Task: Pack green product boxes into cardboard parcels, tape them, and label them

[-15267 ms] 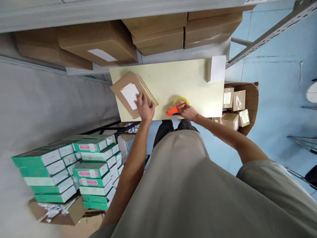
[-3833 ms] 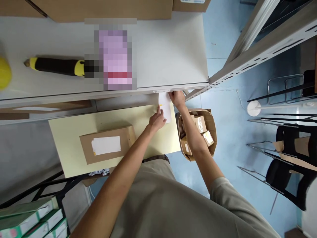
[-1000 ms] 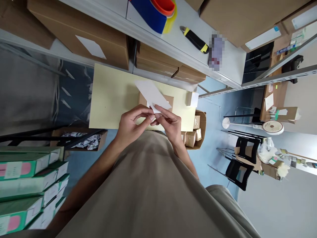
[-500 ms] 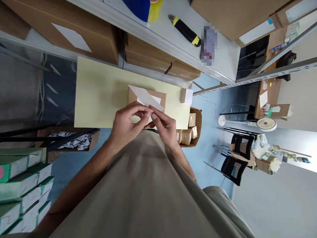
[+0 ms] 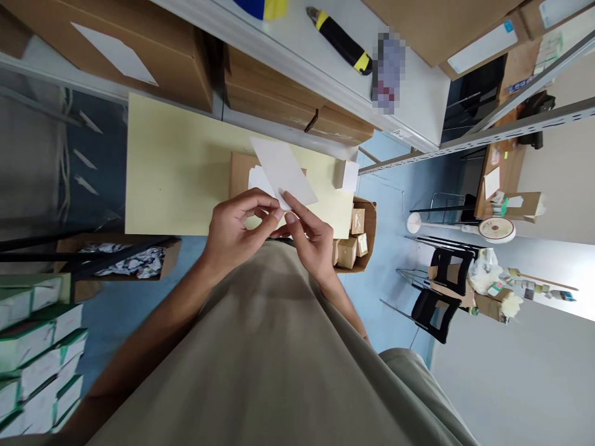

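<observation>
A blank white label is pinched by its near corner between my two hands. My left hand is closed, with thumb and forefinger together on that corner. Just to the right, my right hand is closed too, its forefinger stretched along the label's edge and its thumb below. Behind the label, a small cardboard box lies on the pale yellow board, partly covered by the label and my fingers. White paper shows on the box's top.
A small white box sits on the board's right end. Beyond it stands an open carton of small boxes. On the shelf above lies a black-and-yellow utility knife. At left are a carton of crumpled paper and stacked green-and-white boxes.
The label has tilted, so more of its face shows. My hands keep their pinch near the same place. The surroundings have shifted slightly left and up in view.
</observation>
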The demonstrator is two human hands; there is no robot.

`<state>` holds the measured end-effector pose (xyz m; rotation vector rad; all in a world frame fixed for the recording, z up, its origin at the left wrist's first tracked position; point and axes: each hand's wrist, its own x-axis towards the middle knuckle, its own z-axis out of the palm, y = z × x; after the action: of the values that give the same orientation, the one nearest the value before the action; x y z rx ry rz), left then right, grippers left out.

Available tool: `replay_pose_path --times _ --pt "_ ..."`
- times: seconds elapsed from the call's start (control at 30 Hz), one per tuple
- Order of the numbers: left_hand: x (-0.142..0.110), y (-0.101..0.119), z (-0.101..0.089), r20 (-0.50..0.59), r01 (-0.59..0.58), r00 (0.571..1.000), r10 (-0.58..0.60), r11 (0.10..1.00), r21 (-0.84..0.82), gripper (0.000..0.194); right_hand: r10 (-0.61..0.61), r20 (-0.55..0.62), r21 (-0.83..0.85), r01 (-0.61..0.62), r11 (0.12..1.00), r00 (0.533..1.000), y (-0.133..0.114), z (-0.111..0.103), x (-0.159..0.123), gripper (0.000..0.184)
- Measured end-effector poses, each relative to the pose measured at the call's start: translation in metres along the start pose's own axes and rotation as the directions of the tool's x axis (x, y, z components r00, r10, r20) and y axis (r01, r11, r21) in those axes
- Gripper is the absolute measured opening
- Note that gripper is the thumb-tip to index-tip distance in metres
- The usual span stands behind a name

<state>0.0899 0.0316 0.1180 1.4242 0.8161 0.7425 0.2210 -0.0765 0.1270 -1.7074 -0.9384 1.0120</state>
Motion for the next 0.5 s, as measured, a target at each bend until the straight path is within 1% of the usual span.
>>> replay_pose_path --times 0.27,0.4,0.5 --pt "-0.0006 -0.0013 -0.0006 0.014 -0.020 1.000 0.020 1.000 -0.005 0.021 0.025 0.034 -0.002 -0.025 1.000 0.999 0.0000 0.0004 -0.0061 0.063" --pt "0.0003 -0.0045 -0.0032 0.020 -0.035 0.999 0.035 0.999 0.003 0.022 0.045 0.010 -0.015 -0.045 0.999 0.999 -0.0035 0.0037 -0.0070 0.062" --pt "0.0015 -0.0049 -0.0071 0.026 -0.037 0.999 0.037 0.999 0.011 0.023 0.036 0.006 -0.048 -0.036 0.998 0.999 -0.0064 0.0078 -0.0073 0.064"
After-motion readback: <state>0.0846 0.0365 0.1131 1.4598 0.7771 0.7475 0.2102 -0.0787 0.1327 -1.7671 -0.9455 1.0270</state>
